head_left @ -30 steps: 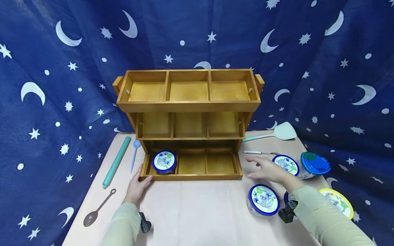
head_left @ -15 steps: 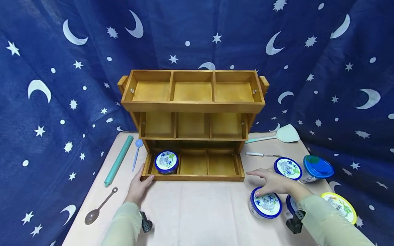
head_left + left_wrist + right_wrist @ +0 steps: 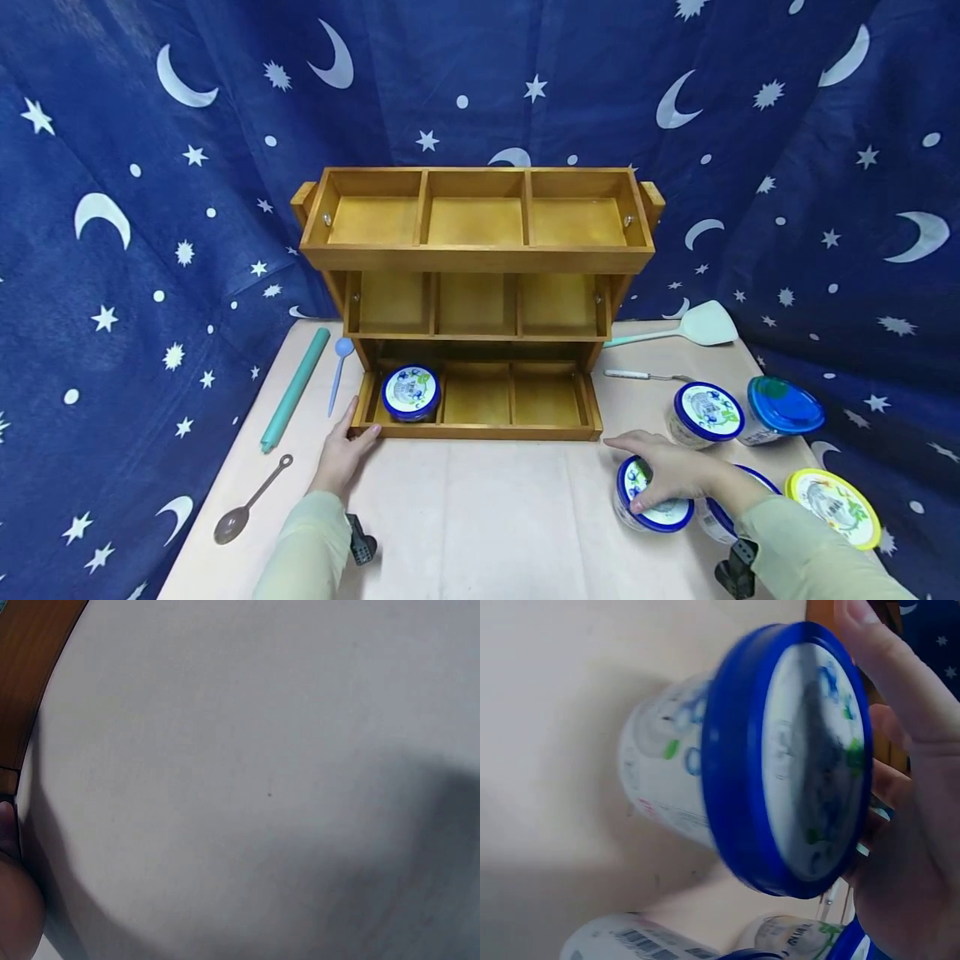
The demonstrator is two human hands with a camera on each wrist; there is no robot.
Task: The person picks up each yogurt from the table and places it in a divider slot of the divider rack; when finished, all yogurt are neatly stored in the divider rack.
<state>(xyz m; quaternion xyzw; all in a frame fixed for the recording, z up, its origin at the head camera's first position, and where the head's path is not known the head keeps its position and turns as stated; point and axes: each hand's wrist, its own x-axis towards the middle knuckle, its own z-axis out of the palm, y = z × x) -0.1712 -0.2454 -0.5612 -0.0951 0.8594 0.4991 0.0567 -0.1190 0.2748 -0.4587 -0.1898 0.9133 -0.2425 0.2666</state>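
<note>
My left hand (image 3: 337, 460) rests at the front left corner of a three-tier wooden box (image 3: 477, 260). Its thumb lies on the front edge of the lowest tray, its fingers along the side. A round tub (image 3: 411, 393) with a blue rim stands in that tray's left compartment. On the right, my right hand (image 3: 678, 473) reaches over another blue-rimmed tub (image 3: 657, 518), thumb above the lid and fingers spread along the far side. In the right wrist view this tub (image 3: 666, 761) has a white printed side and stands upright on the table, fingers loosely around its lid.
More tubs stand at the right: a blue-rimmed one (image 3: 708, 411), one partly under the wrist (image 3: 716, 518), a blue-lidded one (image 3: 786, 407) and a yellow-rimmed one (image 3: 834, 508). A spatula (image 3: 707, 323) and fork (image 3: 637, 375) lie behind; a green rod (image 3: 296, 390) and spoons (image 3: 232, 525) lie left.
My right hand has come down and toward me from beside the box to over the near blue-rimmed tub. The left hand keeps its place. The view has shifted slightly.
</note>
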